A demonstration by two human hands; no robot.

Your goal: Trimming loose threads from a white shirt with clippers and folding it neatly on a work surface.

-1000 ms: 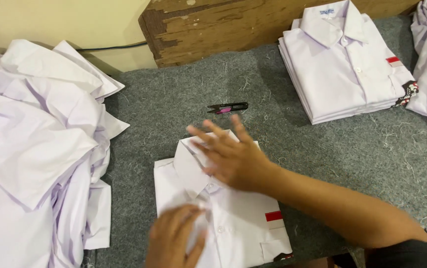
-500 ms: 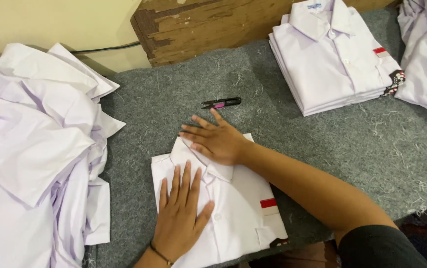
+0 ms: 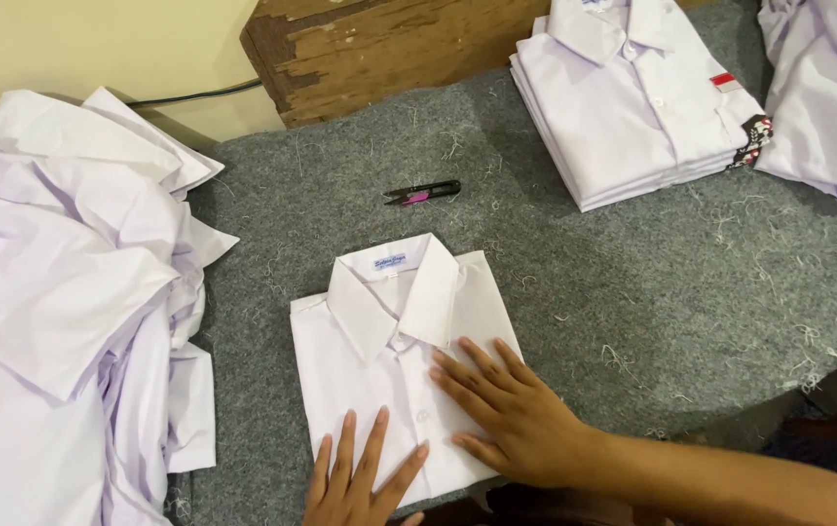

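While both my hands are just lying flat and open on the folded white shirt (image 3: 399, 360), nothing is actually pinched or held, so the fold is only kept down by palm weight. My right hand (image 3: 516, 419) is spread over the lower right part of the front, fingers fanned toward the button line, forearm coming in from the bottom right corner. My left hand (image 3: 360, 477) sits at the bottom edge, fingers pointing up toward the collar, wrist mostly out of view. The shirt lies collar-up in the middle of the grey felt table (image 3: 632, 292). My worry: if I slide either palm instead of lifting, the felt grabs the fabric and the tucked sides creep out, or I press a crease in crooked. Loose threads all over the felt could stick too. The thread snips (image 3: 423, 192) sit just beyond the collar, the loose shirt heap (image 3: 58, 321) crowds my left, and the finished stack (image 3: 642, 107) is well clear.
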